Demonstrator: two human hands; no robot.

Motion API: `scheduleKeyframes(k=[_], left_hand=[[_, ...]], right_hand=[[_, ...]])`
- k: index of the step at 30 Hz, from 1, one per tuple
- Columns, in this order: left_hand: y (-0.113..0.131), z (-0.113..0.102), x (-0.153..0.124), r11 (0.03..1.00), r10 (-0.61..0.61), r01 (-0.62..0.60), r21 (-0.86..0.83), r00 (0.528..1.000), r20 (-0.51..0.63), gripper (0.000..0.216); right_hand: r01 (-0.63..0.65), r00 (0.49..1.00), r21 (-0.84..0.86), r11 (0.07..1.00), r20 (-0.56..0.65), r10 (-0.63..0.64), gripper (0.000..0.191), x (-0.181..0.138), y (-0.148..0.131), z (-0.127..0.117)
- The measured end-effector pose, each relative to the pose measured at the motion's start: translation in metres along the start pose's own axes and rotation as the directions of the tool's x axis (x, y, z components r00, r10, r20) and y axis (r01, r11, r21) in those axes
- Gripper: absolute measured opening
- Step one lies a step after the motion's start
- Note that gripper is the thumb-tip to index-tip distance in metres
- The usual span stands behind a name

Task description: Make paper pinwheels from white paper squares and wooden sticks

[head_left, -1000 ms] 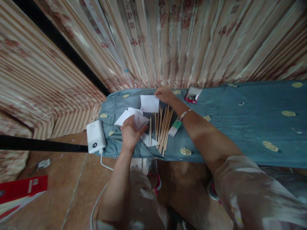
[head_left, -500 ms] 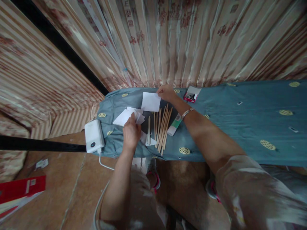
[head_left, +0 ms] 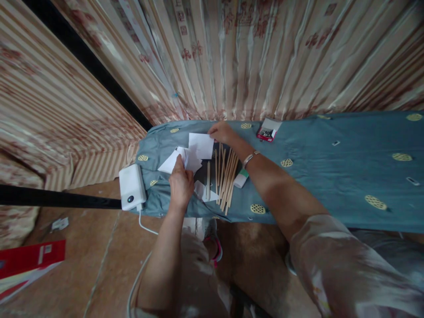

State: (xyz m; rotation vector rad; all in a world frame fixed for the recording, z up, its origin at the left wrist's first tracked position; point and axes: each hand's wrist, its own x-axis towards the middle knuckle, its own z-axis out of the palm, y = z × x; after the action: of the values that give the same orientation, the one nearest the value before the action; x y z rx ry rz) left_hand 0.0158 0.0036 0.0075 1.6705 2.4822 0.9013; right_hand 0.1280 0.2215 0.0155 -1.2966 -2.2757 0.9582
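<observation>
My right hand [head_left: 221, 132] pinches the right edge of a square white paper sheet [head_left: 200, 145], which lies over the back of the cloth. My left hand [head_left: 182, 183] is closed on several white paper pieces [head_left: 168, 162], thumb on top; its other fingers are mostly hidden. The sheet's lower edge meets or overlaps these pieces; I cannot tell which. Just right of the left hand are a loose paper scrap [head_left: 200, 190] and a pale stick-like tool [head_left: 208, 181]. Several thin wooden sticks [head_left: 228, 185] lie in a bundle below my right hand.
A green and white tube or box [head_left: 241, 179] lies partly under my right forearm. An open red box [head_left: 266, 134] of small metal items sits at the back. A white power bank [head_left: 131, 187] with a cable rests at the left end of the blue-green cloth [head_left: 318, 176].
My right hand has moved left and slightly nearer with the square sheet, bringing it closer to the papers in my left hand. The left hand has barely moved. The view has shifted slightly.
</observation>
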Motion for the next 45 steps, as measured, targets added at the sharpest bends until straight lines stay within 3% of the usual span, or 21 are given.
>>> scheduleKeyframes(k=[7, 16, 19, 22, 27, 31, 38, 45], left_hand=[[-0.003, 0.0, -0.001, 0.999, 0.041, -0.04, -0.028, 0.999, 0.029, 0.054], [-0.025, -0.004, 0.004, 0.999, 0.038, -0.038, 0.003, 0.996, 0.079, 0.043], [-0.034, -0.003, 0.007, 0.999, 0.046, -0.045, -0.01, 0.998, 0.052, 0.035], [-0.04, -0.001, 0.01, 0.999, 0.032, -0.031, -0.014, 0.998, 0.044, 0.033], [-0.043, -0.001, 0.015, 0.999, 0.037, -0.037, 0.003, 0.999, 0.034, 0.029], [-0.038, -0.004, 0.014, 0.996, 0.069, -0.07, 0.049, 0.997, 0.033, 0.029], [-0.031, -0.007, 0.015, 0.993, -0.002, 0.005, 0.119, 1.0, -0.024, 0.03], [-0.022, -0.015, 0.021, 0.99, -0.139, 0.138, -0.023, 0.985, -0.106, 0.025]], right_hand=[[0.065, 0.998, -0.043, 0.997, -0.018, -0.066, 0.027, -0.008, -0.022, 0.017], [0.102, 0.985, -0.045, 0.994, -0.137, -0.107, 0.029, -0.043, -0.014, -0.014], [0.18, 0.971, 0.069, 0.981, -0.171, -0.166, 0.027, -0.08, -0.003, -0.032], [0.221, 0.969, 0.247, 0.943, -0.167, -0.183, 0.026, -0.136, 0.008, -0.051], [-0.007, 0.995, 0.474, 0.881, -0.087, 0.054, 0.021, -0.237, 0.023, -0.073], [-0.126, 0.979, 0.498, 0.858, -0.076, 0.188, 0.022, -0.286, 0.035, -0.071], [-0.155, 0.973, 0.535, 0.831, -0.063, 0.223, 0.024, -0.3, 0.052, -0.051], [-0.143, 0.976, 0.558, 0.817, -0.059, 0.212, 0.023, -0.302, 0.058, -0.051]])
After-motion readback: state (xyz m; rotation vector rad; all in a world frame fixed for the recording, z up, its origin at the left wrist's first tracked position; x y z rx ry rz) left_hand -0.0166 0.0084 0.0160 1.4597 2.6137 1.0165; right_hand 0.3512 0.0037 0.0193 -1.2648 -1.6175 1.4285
